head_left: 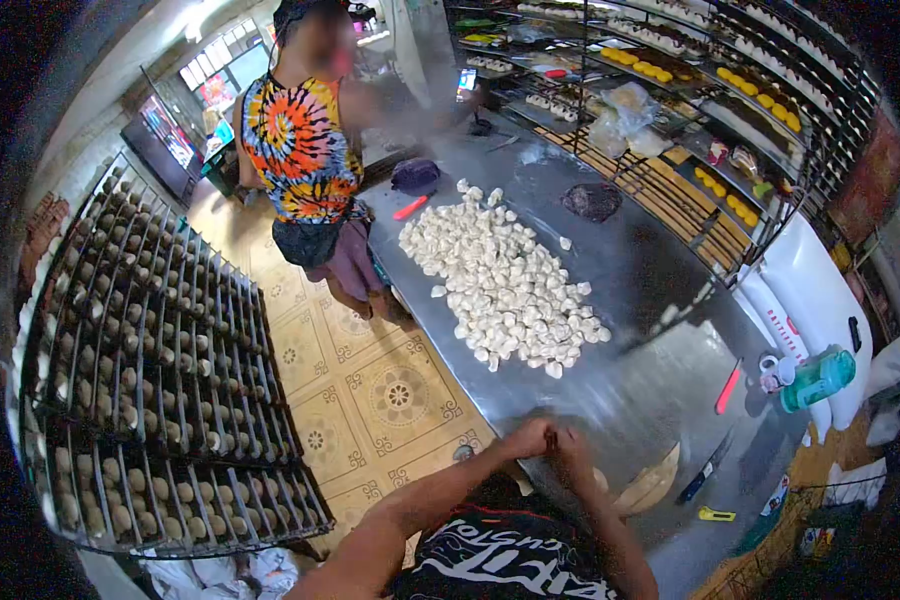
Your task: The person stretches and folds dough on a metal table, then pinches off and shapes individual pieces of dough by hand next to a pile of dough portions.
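At the near edge of the metal table (630,390), my left hand (530,439) and my right hand (569,450) meet in front of my black shirt. Both have curled fingers close together. A small dark spot shows between them, but I cannot make out what they hold, if anything. Beyond them lies a big heap of small white dough pieces (510,280). Right of my right hand is a flat tan piece (650,485), perhaps dough. Farther right lie a knife (707,468) with a dark handle and a yellow cutter (716,514).
Another person (305,150) stands at the table's far left, holding up a phone (466,84). Dark mounds (592,201) and a red-handled tool (410,208) lie around the heap. A green jar (818,381) stands right. Loaded racks (160,370) flank the floor and back wall.
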Motion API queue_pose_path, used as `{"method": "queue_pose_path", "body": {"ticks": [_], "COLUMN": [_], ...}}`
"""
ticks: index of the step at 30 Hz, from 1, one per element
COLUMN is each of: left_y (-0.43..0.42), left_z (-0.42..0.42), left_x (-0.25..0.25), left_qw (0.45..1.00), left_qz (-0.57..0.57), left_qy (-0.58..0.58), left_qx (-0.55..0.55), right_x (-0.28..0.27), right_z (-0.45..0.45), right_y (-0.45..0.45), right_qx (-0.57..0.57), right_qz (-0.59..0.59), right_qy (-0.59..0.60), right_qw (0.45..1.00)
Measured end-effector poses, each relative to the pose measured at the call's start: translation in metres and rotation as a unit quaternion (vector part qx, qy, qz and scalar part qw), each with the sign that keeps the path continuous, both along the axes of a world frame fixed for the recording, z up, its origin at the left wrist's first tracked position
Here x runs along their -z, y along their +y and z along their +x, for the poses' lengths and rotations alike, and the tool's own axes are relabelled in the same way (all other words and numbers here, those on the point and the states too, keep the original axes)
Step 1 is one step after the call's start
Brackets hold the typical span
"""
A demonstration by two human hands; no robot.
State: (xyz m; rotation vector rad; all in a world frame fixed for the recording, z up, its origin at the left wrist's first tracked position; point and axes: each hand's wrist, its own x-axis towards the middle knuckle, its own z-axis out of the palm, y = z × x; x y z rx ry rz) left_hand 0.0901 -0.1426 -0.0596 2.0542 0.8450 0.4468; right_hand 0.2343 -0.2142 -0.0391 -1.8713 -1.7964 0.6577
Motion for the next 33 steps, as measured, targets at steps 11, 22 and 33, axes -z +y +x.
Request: {"method": "queue_pose_path", "body": {"ticks": [11, 22, 33], "left_y": [0.031, 0.012, 0.024], "left_z": [0.011, 0.006, 0.017], "left_x": [-0.003, -0.060, -0.061], "left_qw": [0.977, 0.999, 0.963], "left_qz": [0.035, 0.030, 0.049], "left_qy": [0.160, -0.022, 0.198], "left_qx": [-0.140, 0.019, -0.173], "right_x": [0.040, 0.003, -0.005], "right_z": [0.017, -0.003, 0.016], "right_y": [-0.012, -0.004, -0.005], "right_qx": [-0.132, 0.035, -0.117], "right_qz": [0.255, 0.149, -0.075], "right_qy": [-0.081, -0.015, 0.159], "right_qw": [0.954, 0.988, 0.977]}}
